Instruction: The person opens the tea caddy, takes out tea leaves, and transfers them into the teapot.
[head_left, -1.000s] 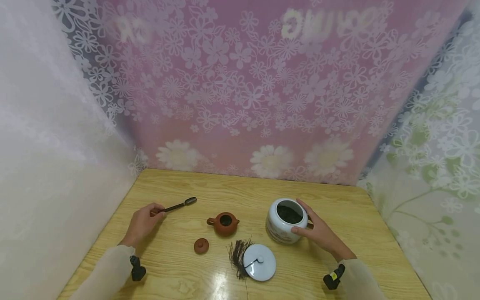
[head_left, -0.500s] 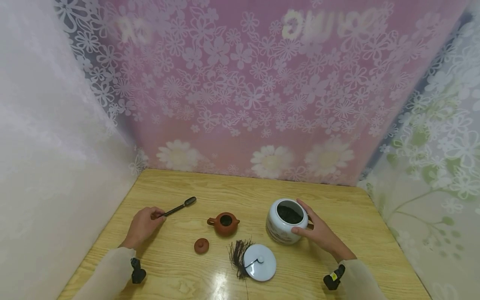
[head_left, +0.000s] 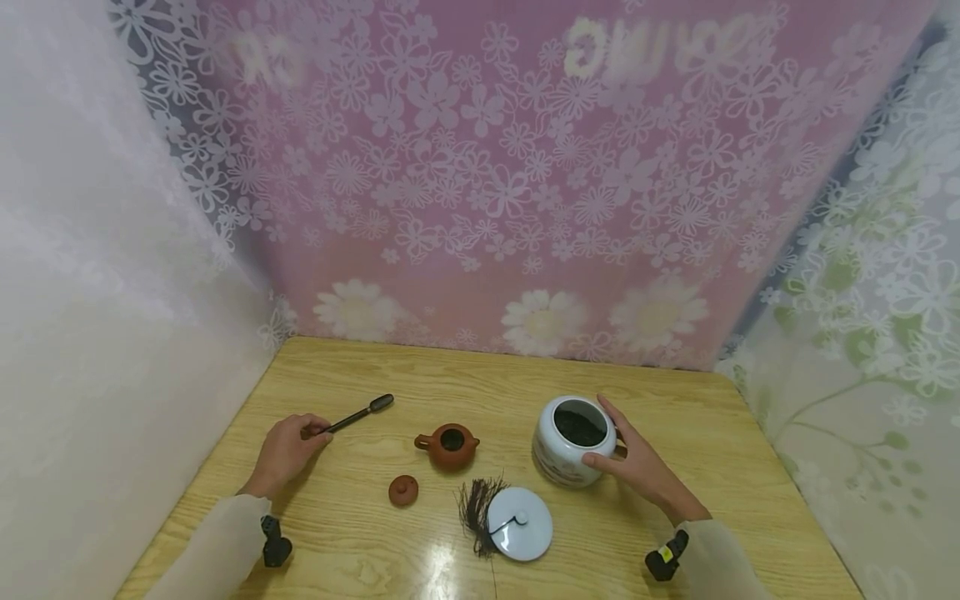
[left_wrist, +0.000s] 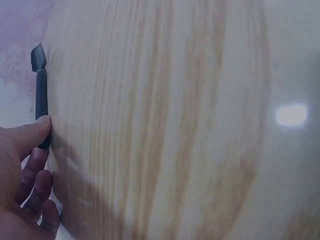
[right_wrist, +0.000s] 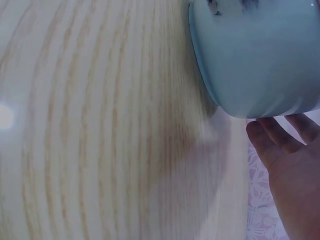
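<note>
My left hand pinches the handle end of a slim dark tea scoop between thumb and fingertips, low over the table. The scoop's bowl points away to the right; the left wrist view shows the thumb on its handle. On the right, my right hand holds the side of a white porcelain tea jar, thumb near the front rim and fingers behind. The jar is uncovered, with dark contents inside. Fingertips touch its wall in the right wrist view.
Between the hands stands a small reddish-brown teapot without its lid. Its lid lies in front. A white jar lid with a dark tassel lies on the wooden table. Floral cloth encloses the table's back and sides.
My left hand has dipped slightly toward the table with the scoop's handle end. The right hand, jar, teapot and lids stay practically where they were.
</note>
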